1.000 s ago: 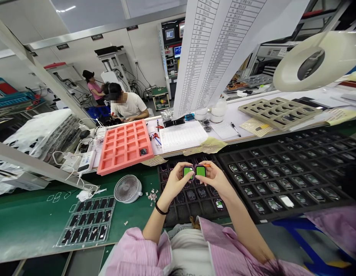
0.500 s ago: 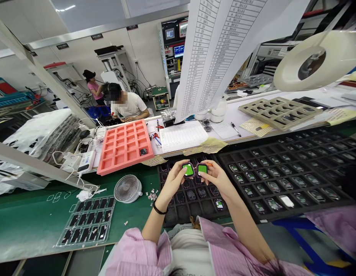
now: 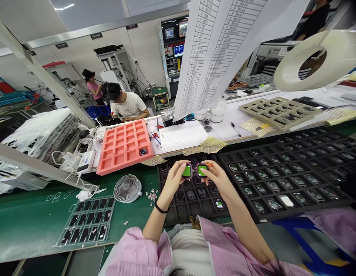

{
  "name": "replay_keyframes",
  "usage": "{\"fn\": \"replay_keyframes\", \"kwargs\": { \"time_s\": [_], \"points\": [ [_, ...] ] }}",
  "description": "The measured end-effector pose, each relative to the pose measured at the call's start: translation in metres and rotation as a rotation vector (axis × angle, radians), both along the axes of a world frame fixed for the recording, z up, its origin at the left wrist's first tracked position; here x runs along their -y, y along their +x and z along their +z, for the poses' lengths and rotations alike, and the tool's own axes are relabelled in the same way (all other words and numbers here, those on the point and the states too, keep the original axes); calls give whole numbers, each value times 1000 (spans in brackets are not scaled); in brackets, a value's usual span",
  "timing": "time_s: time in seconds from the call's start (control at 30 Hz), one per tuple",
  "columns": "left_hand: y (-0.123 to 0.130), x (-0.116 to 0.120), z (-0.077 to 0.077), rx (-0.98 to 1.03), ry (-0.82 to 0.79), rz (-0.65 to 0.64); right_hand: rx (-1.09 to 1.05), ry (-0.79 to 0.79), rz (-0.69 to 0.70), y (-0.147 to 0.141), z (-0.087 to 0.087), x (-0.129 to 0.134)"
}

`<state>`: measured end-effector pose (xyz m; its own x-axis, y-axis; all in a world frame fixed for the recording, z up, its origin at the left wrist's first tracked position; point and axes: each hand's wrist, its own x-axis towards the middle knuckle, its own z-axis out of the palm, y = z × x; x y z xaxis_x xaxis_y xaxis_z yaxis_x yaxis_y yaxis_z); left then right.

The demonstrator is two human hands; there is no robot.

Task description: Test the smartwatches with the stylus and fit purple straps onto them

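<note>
My left hand [image 3: 175, 177] is closed on a smartwatch [image 3: 187, 171] with a lit green screen, thumb at its upper edge. In my right hand [image 3: 216, 175] is a second smartwatch [image 3: 201, 170], also showing green, with the thumb laid on its screen. The two watches are held side by side, slightly apart. Something orange shows by my right index finger; I cannot make out what it is. Below both hands lies a black foam tray [image 3: 180, 211] holding several dark watches. One watch [image 3: 219, 204] in its lower right part has a green and white screen.
A larger black tray [image 3: 254, 195] of watches lies to the right. On the left are a small fan [image 3: 127, 188], a clear tray [image 3: 88, 220] of black parts and a pink tray [image 3: 124, 143]. Printed sheets [image 3: 203, 57] hang ahead. A co-worker [image 3: 128, 105] sits beyond the bench.
My left thumb has moved up off the middle of the left watch's screen. My right thumb has moved higher on the right watch. A person in dark clothing has appeared at the upper right.
</note>
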<state>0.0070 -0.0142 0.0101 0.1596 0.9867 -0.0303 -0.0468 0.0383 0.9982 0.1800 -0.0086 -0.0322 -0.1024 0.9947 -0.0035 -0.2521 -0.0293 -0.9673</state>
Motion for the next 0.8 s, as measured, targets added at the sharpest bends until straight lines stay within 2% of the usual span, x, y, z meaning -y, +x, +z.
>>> {"fn": "replay_keyframes", "kwargs": {
  "time_s": [0.27, 0.53, 0.67, 0.8],
  "points": [
    [-5, -1, -8, 54, 109, -66, -6, 23, 7, 0, -3, -1],
    [-15, -2, -11, -67, 172, -92, -7, -18, 1, 0, 12, 3],
    [-14, 0, -9, -217, 269, -66, 2, -31, 4, -2, 14, 5],
    [-10, 1, -2, -548, 537, -118, 61, -20, 11, -5, 14, 5]
  ]
}}
